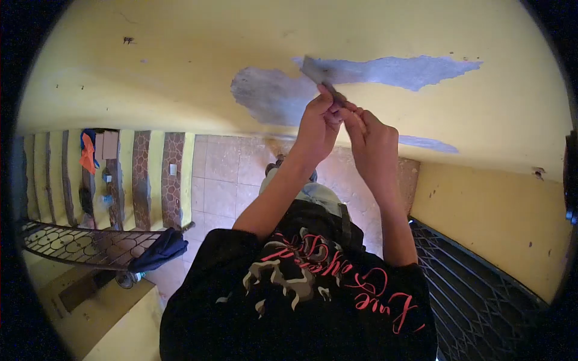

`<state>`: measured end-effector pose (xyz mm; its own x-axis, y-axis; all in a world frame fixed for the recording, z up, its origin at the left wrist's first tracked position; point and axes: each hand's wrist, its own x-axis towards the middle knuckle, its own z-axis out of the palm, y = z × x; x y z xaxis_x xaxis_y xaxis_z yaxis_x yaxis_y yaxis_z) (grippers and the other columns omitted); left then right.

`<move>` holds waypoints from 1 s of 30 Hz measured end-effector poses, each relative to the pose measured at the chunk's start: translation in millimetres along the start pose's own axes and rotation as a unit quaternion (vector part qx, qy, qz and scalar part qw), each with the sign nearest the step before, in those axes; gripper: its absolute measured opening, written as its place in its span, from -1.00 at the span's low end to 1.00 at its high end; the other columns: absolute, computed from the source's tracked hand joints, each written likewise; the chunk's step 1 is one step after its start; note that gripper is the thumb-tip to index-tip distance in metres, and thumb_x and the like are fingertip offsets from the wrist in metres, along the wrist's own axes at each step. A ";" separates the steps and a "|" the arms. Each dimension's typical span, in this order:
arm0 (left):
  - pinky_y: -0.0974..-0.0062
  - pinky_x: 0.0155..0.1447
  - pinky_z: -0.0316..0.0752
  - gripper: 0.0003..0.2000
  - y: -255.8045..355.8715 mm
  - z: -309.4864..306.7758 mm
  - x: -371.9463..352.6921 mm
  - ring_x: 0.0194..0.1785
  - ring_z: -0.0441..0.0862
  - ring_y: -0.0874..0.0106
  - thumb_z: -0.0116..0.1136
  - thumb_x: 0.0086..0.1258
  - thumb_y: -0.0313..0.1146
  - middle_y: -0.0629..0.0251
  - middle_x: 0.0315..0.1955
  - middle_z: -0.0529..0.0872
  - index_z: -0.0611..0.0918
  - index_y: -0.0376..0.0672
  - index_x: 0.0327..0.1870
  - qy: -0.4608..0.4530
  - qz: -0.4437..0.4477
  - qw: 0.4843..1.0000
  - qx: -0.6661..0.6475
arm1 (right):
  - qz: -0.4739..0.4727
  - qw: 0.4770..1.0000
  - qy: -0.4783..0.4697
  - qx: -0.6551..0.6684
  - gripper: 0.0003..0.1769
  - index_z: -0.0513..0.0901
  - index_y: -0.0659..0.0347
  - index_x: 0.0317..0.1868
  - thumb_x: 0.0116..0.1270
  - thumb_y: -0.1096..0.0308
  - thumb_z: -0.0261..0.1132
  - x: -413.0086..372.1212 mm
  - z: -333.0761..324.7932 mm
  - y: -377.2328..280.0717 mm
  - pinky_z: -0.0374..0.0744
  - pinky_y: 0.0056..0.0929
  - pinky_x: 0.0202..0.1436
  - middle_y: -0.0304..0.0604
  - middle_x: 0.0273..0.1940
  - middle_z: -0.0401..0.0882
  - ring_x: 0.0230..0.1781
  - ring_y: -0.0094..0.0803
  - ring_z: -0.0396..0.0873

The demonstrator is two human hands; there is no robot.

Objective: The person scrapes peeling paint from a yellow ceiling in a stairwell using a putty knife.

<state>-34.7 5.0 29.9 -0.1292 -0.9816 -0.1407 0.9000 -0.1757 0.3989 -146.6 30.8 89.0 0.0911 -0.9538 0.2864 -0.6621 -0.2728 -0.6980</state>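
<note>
A scraper (312, 70) with a flat, wide blade leans against the yellow wall (198, 78), its edge beside a bare grey patch (391, 71). My left hand (319, 123) is closed round its handle close to the blade. Just to the right, the fingers of my right hand (374, 137) close on the handle's lower end and touch the left hand. Most of the handle is hidden by my fingers. Another grey patch (265, 96) of stripped paint lies left of the blade.
Stairs (141, 180) with an orange cloth (88, 153) on them descend at left, beside a metal railing (90, 245) with dark cloth (159, 249) over it. A folding metal gate (475, 283) stands at right. Tiled floor (220, 174) lies below.
</note>
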 end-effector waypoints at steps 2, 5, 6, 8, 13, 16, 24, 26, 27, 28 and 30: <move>0.40 -0.02 0.49 -0.70 1.7 -0.1 -5.1 -0.25 0.64 0.31 -0.11 0.50 -0.19 0.15 -0.38 0.66 0.50 -0.28 -0.24 0.029 -0.004 0.999 0.039 | 0.017 0.999 -0.015 -0.034 -0.58 0.64 0.34 -0.33 0.29 0.06 0.27 -8.7 9.0 2.2 0.53 -0.15 -0.50 0.16 -0.57 0.56 -0.56 0.06 0.58; 0.41 -0.02 0.49 -0.69 -1.4 -1.9 18.3 -0.26 0.64 0.33 -0.11 0.51 -0.18 0.17 -0.41 0.66 0.52 -0.28 -0.27 0.031 0.030 0.998 0.050 | 0.079 0.992 0.100 -0.002 -0.62 0.65 0.28 -0.40 0.29 0.08 0.27 6.6 26.4 -2.1 0.52 -0.18 -0.51 0.11 -0.59 0.56 -0.59 0.05 0.57; 0.42 -0.02 0.49 -0.68 -3.9 -2.2 14.8 -0.26 0.64 0.34 -0.11 0.51 -0.17 0.18 -0.41 0.66 0.53 -0.27 -0.29 0.034 0.030 0.998 0.034 | 0.087 0.991 0.100 0.002 -0.62 0.65 0.28 -0.40 0.29 0.08 0.27 2.4 24.3 3.2 0.52 -0.18 -0.51 0.11 -0.59 0.56 -0.59 0.05 0.57; 0.43 -0.03 0.49 -0.68 -0.9 -4.2 0.7 -0.26 0.64 0.35 -0.11 0.51 -0.19 0.19 -0.42 0.66 0.54 -0.26 -0.31 0.037 0.030 0.997 0.064 | 0.028 0.995 0.022 0.089 -0.64 0.66 0.30 -0.37 0.31 0.11 0.26 -0.8 19.4 15.3 0.48 -0.22 -0.55 0.10 -0.62 0.54 -0.63 0.00 0.56; 0.45 -0.05 0.48 -0.68 -8.4 13.8 -10.6 -0.27 0.63 0.38 -0.09 0.50 -0.18 0.23 -0.44 0.64 0.54 -0.25 -0.34 0.029 0.011 0.995 0.096 | 0.073 0.994 -0.006 0.078 -0.67 0.67 0.31 -0.30 0.32 0.15 0.26 -14.3 -10.2 1.9 0.45 -0.25 -0.57 0.08 -0.64 0.53 -0.66 -0.05 0.55; 0.46 -0.03 0.48 -0.66 -17.3 21.5 -10.1 -0.25 0.63 0.38 -0.09 0.50 -0.15 0.22 -0.42 0.65 0.54 -0.24 -0.35 0.000 -0.005 0.999 0.053 | 0.082 0.995 -0.010 0.053 -0.68 0.68 0.30 -0.27 0.33 0.15 0.25 -15.4 -27.2 0.4 0.46 -0.24 -0.57 0.08 -0.63 0.53 -0.65 -0.05 0.55; 0.44 -0.03 0.49 -0.72 -13.3 -5.3 5.0 -0.25 0.63 0.32 -0.15 0.51 -0.22 0.12 -0.39 0.67 0.52 -0.24 -0.28 0.087 0.008 0.996 -0.020 | 0.069 0.996 -0.033 -0.046 -0.65 0.65 0.35 -0.14 0.36 0.18 0.22 3.1 5.9 -7.4 0.46 -0.29 -0.51 0.13 -0.58 0.56 -0.61 -0.15 0.59; 0.48 -0.06 0.47 -0.75 -2.4 -1.1 -6.0 -0.25 0.61 0.36 -0.14 0.50 -0.26 0.15 -0.40 0.66 0.51 -0.24 -0.27 0.028 -0.041 0.999 -0.018 | 0.100 0.991 -0.049 -0.075 -0.63 0.64 0.39 -0.17 0.36 0.16 0.21 -7.6 -7.1 -28.2 0.46 -0.28 -0.51 0.16 -0.58 0.55 -0.58 -0.04 0.59; 0.40 -0.03 0.48 -0.75 -1.9 -5.4 -2.2 -0.25 0.61 0.31 -0.15 0.49 -0.26 0.15 -0.41 0.65 0.50 -0.24 -0.29 0.045 -0.030 0.998 0.022 | 0.089 0.989 -0.028 -0.115 -0.61 0.64 0.42 -0.19 0.36 0.15 0.22 -1.5 9.6 -22.8 0.47 -0.26 -0.51 0.17 -0.57 0.55 -0.59 -0.02 0.59; 0.31 0.00 0.49 -0.74 -2.5 -7.0 2.1 -0.24 0.61 0.25 -0.16 0.48 -0.26 0.14 -0.42 0.65 0.50 -0.24 -0.31 0.058 -0.013 0.996 0.062 | 0.091 0.988 -0.031 -0.119 -0.61 0.64 0.42 -0.19 0.36 0.15 0.22 -6.5 5.5 -19.7 0.47 -0.26 -0.51 0.17 -0.57 0.55 -0.59 -0.02 0.59; 0.32 0.00 0.49 -0.75 -6.6 -19.9 13.2 -0.26 0.61 0.27 -0.14 0.47 -0.26 0.15 -0.42 0.65 0.51 -0.23 -0.32 0.058 -0.007 0.998 -0.036 | 0.105 0.991 -0.078 -0.016 -0.60 0.65 0.40 -0.21 0.35 0.13 0.23 -3.7 -3.8 -19.8 0.47 -0.25 -0.50 0.16 -0.58 0.55 -0.59 -0.03 0.58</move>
<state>-34.0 -5.3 7.4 -0.0966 -0.9632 -0.2507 0.9265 -0.1791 0.3309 -136.7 40.3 104.3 0.0605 -0.9977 0.0294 -0.7019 -0.0634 -0.7094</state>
